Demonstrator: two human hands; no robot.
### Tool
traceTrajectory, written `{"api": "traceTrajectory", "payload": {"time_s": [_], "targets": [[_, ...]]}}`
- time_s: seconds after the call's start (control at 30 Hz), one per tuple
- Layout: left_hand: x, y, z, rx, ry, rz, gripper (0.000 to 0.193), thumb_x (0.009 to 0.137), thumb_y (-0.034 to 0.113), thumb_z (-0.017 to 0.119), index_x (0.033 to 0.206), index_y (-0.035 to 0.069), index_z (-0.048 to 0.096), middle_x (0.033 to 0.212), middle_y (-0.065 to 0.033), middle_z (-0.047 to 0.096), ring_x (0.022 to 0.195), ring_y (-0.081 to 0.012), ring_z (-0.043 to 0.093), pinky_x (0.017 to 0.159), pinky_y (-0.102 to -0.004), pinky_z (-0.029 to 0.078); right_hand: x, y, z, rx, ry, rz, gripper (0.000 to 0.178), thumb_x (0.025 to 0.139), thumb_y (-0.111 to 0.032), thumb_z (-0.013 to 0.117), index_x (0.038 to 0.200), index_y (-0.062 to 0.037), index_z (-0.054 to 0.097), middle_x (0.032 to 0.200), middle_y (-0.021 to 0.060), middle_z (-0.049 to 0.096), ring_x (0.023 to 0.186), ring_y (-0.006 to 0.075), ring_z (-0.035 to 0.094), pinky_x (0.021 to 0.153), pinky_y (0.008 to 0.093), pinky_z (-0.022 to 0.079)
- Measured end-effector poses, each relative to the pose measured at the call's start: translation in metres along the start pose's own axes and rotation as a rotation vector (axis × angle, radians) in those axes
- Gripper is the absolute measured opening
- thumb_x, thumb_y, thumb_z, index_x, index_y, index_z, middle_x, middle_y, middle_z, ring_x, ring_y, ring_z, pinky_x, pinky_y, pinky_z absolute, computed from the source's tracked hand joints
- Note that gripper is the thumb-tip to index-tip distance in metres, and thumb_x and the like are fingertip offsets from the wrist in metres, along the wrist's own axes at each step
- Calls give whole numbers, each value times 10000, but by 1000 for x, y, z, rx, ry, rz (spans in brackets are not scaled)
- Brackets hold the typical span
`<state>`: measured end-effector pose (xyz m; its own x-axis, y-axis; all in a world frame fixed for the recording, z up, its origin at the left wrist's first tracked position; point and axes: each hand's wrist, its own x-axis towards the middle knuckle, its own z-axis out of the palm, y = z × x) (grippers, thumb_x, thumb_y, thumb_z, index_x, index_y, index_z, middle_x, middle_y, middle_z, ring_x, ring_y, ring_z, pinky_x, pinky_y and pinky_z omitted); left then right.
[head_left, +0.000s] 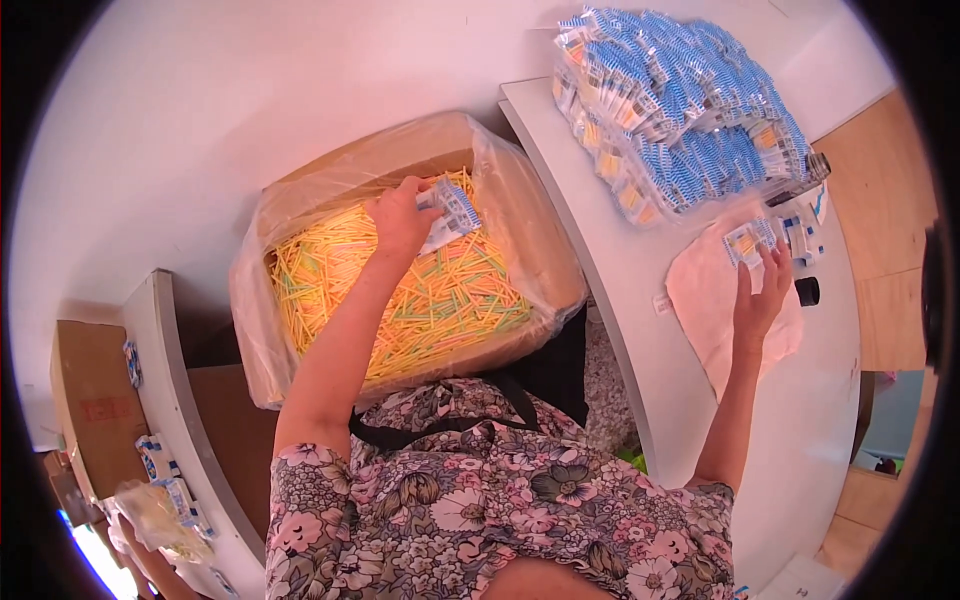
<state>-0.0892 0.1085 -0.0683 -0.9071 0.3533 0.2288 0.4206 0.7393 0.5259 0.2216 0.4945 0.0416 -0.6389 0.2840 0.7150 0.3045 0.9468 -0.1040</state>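
My left hand (402, 222) is over a big plastic-lined cardboard box (535, 230) and grips the edge of a small clear packet (452, 218) with blue stripes. Beneath it, thin yellow, orange and green sticks (430, 320) fill the box. On the table to the right, my right hand (764, 290) has its fingers spread, the tips at the edge of another small blue-and-clear packet (746, 243). That packet lies on a pink cloth (695, 285).
A large clear bag of filled blue-striped packets (680, 110) stands at the table's back. Beside the cloth are a black cylinder (807, 291) and more packets (799, 238). A cardboard box (100, 400) stands at left, near another person's arm (145, 555).
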Motion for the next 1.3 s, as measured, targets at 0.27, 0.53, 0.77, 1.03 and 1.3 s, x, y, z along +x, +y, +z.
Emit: {"api": "traceTrajectory", "payload": {"time_s": [0.27, 0.53, 0.77, 1.03, 1.3], "targets": [[-12, 2, -20, 15, 394, 314, 85, 763, 186, 710, 763, 101, 716, 733, -96, 654, 654, -282, 593, 679, -409, 404, 29, -165, 23, 360, -14, -470, 410, 719, 27, 706, 1111, -43, 606, 1190, 164, 575, 1100, 331, 539, 911, 407, 435], [-46, 26, -120, -1045, -271, -46, 221, 954, 180, 555, 938, -13, 661, 769, 60, 589, 738, -14, 491, 650, -198, 446, 67, -329, 81, 1055, -781, 50, 253, 854, -196, 659, 1026, -12, 628, 943, 102, 634, 851, 171, 593, 772, 329, 487], [-98, -62, -172, -730, -36, -94, 216, 954, 153, 547, 1017, -15, 667, 828, 36, 635, 757, -25, 521, 690, -213, 460, 21, -384, 150, 849, -998, -426, 192, 867, -199, 605, 930, -24, 649, 838, 116, 645, 762, 221, 630, 663, 365, 505], [-154, -96, -178, -798, -169, -195, 175, 945, 100, 554, 986, -22, 672, 803, 42, 637, 760, -13, 524, 635, -213, 449, -2, -420, 165, 338, -911, -1058, 145, 800, -149, 582, 870, -42, 651, 845, 161, 646, 817, 322, 644, 657, 430, 495], [-156, -80, -170, -298, -232, 170, 201, 833, 158, 644, 710, 4, 606, 648, -148, 596, 593, -317, 564, 567, -393, 443, -3, -437, 171, 110, -1019, -1229, 118, 769, -129, 593, 758, -67, 693, 788, 118, 671, 764, 271, 670, 572, 379, 509]]}}
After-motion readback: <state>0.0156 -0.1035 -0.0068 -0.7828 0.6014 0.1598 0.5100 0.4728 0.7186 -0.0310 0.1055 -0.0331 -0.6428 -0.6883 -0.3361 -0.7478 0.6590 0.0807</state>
